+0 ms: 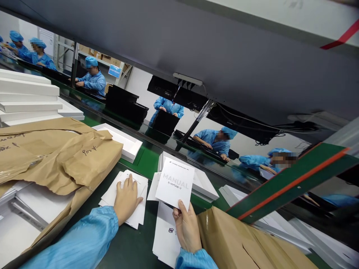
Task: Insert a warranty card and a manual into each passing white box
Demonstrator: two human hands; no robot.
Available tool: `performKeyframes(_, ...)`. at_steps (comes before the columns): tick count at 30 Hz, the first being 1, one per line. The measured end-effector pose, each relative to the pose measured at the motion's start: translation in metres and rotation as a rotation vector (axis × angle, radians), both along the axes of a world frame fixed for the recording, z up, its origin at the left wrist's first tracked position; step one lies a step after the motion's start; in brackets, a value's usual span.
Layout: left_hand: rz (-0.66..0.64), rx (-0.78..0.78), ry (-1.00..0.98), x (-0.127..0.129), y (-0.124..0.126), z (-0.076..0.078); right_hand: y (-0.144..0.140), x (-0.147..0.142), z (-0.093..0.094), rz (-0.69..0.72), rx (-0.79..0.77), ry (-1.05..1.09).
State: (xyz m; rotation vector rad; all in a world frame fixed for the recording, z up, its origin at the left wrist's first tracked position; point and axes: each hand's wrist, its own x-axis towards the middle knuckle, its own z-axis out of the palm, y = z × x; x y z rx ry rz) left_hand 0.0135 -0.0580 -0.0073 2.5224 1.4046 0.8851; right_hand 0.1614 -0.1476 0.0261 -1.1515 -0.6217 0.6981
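My right hand (pixel 187 228) pinches the lower edge of a white manual (pixel 176 181), its printed cover facing me. Below it lies another stack of white booklets (pixel 164 239) with a small dark logo, partly hidden by my right hand. On the left, my left hand (pixel 128 196) lies spread over a loosely fanned pile of white booklets (pixel 140 186), palm down. Just behind the held manual are white box trays (pixel 203 183), partly covered by it.
A torn brown paper package (pixel 61 149) with white contents lies at left, before stacked white boxes (pixel 28 89). A brown carton (pixel 238 239) stands at right beside a green post (pixel 291 183). A grey shelf (pixel 168 48) hangs overhead. Several co-workers in blue sit across the line (pixel 112 123).
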Motion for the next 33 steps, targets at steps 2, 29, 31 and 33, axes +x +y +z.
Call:
performKeyframes(2,-0.086,-0.071,-0.133,-0.002,0.003,0.005,0.000,0.000,0.000,0.019,0.026,0.020)
performKeyframes(29,-0.332,-0.623,-0.857,-0.004,0.027,-0.008,0.004,-0.002,-0.031,0.082,-0.165,-0.368)
performKeyframes(31,-0.329,-0.617,-0.858,-0.004,0.027,-0.008,0.005,-0.003,-0.031,0.089,-0.149,-0.353)
performKeyframes(33,-0.327,-0.612,-0.861,-0.003,0.026,-0.008,0.005,-0.004,-0.031,0.096,-0.144,-0.344)
